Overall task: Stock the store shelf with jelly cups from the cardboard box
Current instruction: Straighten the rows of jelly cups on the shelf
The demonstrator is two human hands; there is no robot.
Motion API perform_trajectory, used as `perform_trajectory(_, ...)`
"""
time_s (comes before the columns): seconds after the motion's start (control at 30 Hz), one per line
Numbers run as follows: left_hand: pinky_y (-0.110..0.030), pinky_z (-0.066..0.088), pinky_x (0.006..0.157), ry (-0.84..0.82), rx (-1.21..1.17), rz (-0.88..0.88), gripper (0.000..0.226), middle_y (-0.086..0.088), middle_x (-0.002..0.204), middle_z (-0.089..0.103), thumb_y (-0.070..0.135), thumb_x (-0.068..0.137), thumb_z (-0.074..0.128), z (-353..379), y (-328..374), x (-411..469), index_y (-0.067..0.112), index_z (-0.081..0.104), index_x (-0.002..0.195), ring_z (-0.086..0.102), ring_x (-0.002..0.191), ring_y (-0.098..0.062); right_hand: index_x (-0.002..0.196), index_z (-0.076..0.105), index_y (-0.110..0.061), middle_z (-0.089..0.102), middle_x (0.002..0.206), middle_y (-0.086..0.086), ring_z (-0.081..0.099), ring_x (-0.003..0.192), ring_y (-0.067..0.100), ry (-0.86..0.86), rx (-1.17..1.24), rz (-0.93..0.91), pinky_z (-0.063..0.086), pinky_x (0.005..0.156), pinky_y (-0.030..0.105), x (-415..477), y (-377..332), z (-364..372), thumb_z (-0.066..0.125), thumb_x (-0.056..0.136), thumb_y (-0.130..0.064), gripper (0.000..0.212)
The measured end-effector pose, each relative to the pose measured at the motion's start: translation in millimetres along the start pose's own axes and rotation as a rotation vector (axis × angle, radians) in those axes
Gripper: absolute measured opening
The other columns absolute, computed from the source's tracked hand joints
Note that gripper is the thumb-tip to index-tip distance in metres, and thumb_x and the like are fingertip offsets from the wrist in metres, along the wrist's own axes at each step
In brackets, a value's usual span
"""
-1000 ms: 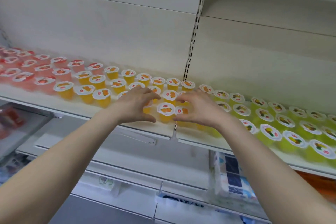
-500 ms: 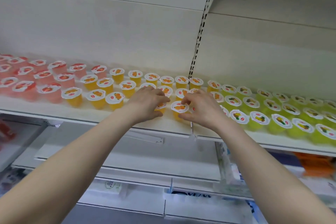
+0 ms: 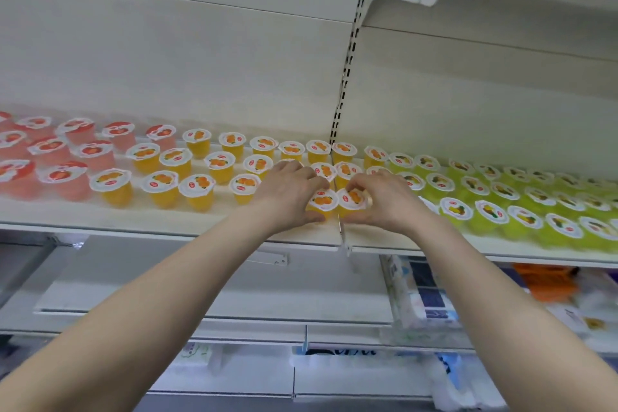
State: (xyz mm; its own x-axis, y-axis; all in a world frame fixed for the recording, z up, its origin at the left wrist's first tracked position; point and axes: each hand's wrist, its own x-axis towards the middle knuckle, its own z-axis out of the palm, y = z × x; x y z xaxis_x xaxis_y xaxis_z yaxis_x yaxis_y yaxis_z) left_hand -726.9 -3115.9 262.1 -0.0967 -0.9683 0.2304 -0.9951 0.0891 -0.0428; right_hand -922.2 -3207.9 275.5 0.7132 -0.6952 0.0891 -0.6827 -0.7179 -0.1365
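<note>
Shelf looks nearly stocked
Mid-frame, our left hand curls round one orange jelly cup, our right hand round its neighbour, front row (box out of view); few gaps left, we judge.

No legible text, brand name or number is recorded at this position. Each foil lid on the jelly cups bears 1 small red oval logo beside a fruit picture, but the lettering inside the oval is too small to read. Dark print on a white package and on a blue-and-white package below the shelf is blurred beyond reading.
</note>
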Motion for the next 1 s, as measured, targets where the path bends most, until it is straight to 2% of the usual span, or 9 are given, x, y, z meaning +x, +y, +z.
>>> perform_trajectory(0.23, -0.036, 0.031, 0.107, 0.012, -0.032, -0.052, 0.057, 0.007, 0.127, 0.058, 0.059, 0.083, 0.061, 1.3, 7.2, -0.7, 0.032, 0.05, 0.131, 0.045, 0.121, -0.021, 0.113, 0.058, -0.031, 0.059, 0.101, -0.005, 0.048, 0.106, 0.019, -0.014, 0.0, -0.023, 0.038, 0.085, 0.035, 0.9, 1.9, -8.1, 0.071, 0.077, -0.046, 0.041)
perform_trajectory(0.33, -0.036, 0.03, 0.107, 0.029, -0.025, -0.077, 0.057, 0.006, 0.129, 0.058, 0.059, 0.084, 0.061, 3.3, 9.8, -2.4, 0.032, 0.05, 0.132, 0.045, 0.122, -0.021, 0.111, 0.056, -0.032, 0.058, 0.101, -0.007, 0.048, 0.105, 0.019, -0.011, 0.006, -0.038, 0.036, 0.082, 0.033, -1.4, 6.2, -7.4, 0.072, 0.076, -0.047, 0.041)
perform_trajectory(0.53, -0.037, 0.03, 0.109, 0.044, -0.031, -0.083, 0.067, 0.007, 0.133, 0.053, 0.068, 0.078, 0.061, 3.3, 10.7, -3.9, 0.033, 0.049, 0.133, 0.042, 0.125, -0.02, 0.118, 0.053, -0.034, 0.057, 0.114, -0.012, 0.052, 0.104, 0.015, -0.08, 0.035, -0.014, 0.047, 0.087, 0.039, -2.6, 30.5, -21.9, 0.082, 0.06, -0.057, 0.069)
perform_trajectory(0.67, -0.038, 0.034, 0.106, 0.099, -0.072, -0.018, 0.061, 0.005, 0.13, 0.055, 0.065, 0.078, 0.063, 2.9, 20.1, 2.3, 0.033, 0.054, 0.13, 0.044, 0.123, -0.022, 0.113, 0.056, -0.031, 0.06, 0.112, -0.009, 0.054, 0.103, 0.018, -0.124, -0.043, -0.012, 0.048, 0.087, 0.04, -8.2, 44.6, -24.3, 0.081, 0.063, -0.053, 0.06)
perform_trajectory(0.8, -0.037, 0.03, 0.105, 0.127, -0.07, 0.044, 0.048, 0.005, 0.122, 0.061, 0.059, 0.082, 0.064, 4.5, 32.5, 11.8, 0.034, 0.061, 0.122, 0.047, 0.118, -0.022, 0.115, 0.058, -0.031, 0.063, 0.116, -0.005, 0.054, 0.108, 0.021, -0.053, -0.049, -0.02, 0.046, 0.086, 0.038, -9.6, 52.2, -17.8, 0.075, 0.073, -0.042, 0.046)
perform_trajectory(1.0, -0.038, 0.024, 0.111, 0.125, -0.073, 0.01, 0.039, 0.008, 0.117, 0.064, 0.053, 0.086, 0.062, 7.8, 39.0, 16.3, 0.035, 0.06, 0.121, 0.046, 0.121, -0.019, 0.113, 0.058, -0.031, 0.064, 0.111, -0.005, 0.053, 0.104, 0.02, -0.003, -0.052, -0.013, 0.044, 0.081, 0.036, -12.6, 57.5, -13.3, 0.072, 0.076, -0.042, 0.041)
